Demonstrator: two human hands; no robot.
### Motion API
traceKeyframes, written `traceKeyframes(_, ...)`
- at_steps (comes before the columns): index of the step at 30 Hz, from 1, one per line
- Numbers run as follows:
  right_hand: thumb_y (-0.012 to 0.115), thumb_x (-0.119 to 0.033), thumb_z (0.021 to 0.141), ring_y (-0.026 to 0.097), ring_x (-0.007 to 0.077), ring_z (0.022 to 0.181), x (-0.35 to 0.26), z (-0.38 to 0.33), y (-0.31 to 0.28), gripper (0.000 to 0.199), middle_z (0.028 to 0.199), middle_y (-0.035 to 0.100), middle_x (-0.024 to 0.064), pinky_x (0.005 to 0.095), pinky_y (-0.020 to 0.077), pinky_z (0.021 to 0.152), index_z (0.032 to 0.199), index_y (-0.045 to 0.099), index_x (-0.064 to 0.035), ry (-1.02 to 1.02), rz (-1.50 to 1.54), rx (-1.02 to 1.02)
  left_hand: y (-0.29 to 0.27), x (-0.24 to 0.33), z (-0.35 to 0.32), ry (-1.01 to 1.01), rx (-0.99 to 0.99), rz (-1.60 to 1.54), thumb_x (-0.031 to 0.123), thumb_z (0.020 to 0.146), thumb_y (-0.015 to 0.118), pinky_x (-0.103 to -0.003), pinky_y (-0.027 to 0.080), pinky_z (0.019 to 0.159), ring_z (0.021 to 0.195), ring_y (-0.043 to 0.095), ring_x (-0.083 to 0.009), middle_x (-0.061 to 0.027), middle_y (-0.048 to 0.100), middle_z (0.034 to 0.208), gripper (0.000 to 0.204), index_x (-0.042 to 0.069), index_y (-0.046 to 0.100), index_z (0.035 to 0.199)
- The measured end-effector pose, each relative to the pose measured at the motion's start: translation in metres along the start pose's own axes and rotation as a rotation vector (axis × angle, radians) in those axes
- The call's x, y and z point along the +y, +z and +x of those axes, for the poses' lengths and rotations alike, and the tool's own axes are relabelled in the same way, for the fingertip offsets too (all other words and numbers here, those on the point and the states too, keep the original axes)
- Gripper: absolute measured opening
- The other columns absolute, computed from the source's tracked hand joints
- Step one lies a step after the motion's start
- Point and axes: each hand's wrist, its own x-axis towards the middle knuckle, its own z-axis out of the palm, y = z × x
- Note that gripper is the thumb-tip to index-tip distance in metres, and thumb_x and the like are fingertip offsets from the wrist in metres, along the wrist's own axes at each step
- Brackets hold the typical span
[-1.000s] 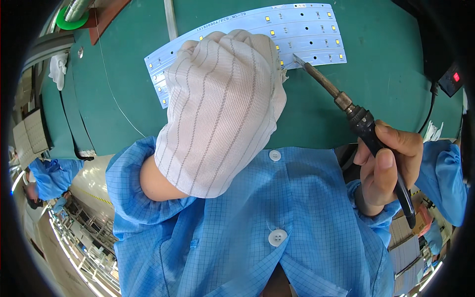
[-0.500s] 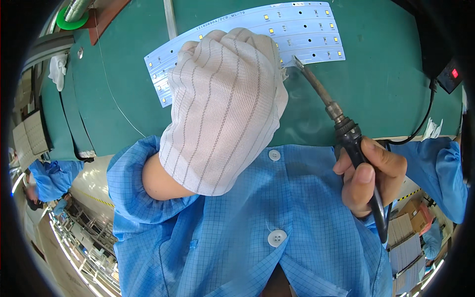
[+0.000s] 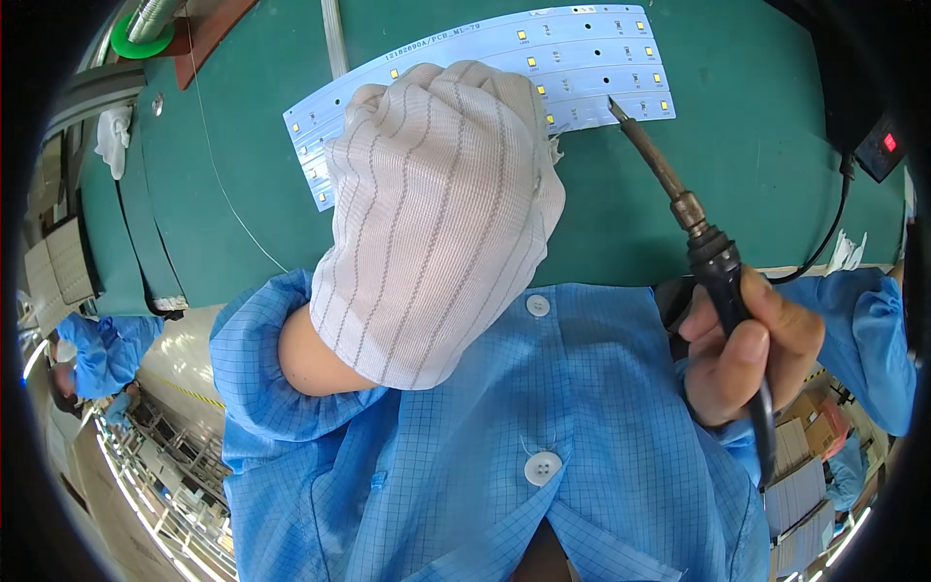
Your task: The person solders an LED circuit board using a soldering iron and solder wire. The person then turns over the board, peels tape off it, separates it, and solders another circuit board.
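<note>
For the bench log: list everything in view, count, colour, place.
LED board: 1, pale blue, top centre
Soldering iron: 1, black, right
Table: 1, green, under board
Spool: 1, green rim, upper left
Thread: 1, pale, left
Strip: 1, grey, top
Device: 1, black, far right
Crumpled items: 2, white, left and right
Coworkers: at least 2, blue, both sides
Clutter: uncountable, lower corners
Jacket: 1, blue, worn
Left hand: 1, white glove, over board
Right hand: 1, bare, holding iron

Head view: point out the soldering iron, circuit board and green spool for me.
Soldering iron [image 3: 717,262]: head view, on the front of its black handle.
Circuit board [image 3: 579,67]: head view, on its right part.
Green spool [image 3: 143,48]: head view, on its green flange.
</note>
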Motion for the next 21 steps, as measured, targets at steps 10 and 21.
traceKeyframes(10,0.056,-0.015,0.089,0.053,0.0121,0.055,0.01,0.02,-0.008,0.027,0.069,0.056,0.0137,0.0228,0.0428,0.051,0.103,0.046,0.0053,0.148,0.216,-0.119,0.002,0.002,0.004,-0.021,0.003,0.02,0.013,0.075,0.063,-0.04,0.041,0.068,0.072,0.051,-0.0283,-0.0113,0.056,0.085,0.02,0.004,0.056,0.091)
traceKeyframes(21,0.052,-0.022,0.091,0.05,0.0098,0.051,0.014,0.024,-0.006,0.028,0.078,0.054,0.0132,0.0237,0.0437,0.051,0.1,0.05,0.0037,0.094,0.173,-0.175,0.002,0.002,0.003,-0.074,-0.058,-0.019,0.013,0.075,0.063,-0.038,0.042,0.068,0.073,0.052,-0.0276,-0.0101,0.056,0.086,0.018,0.005,0.057,0.09)
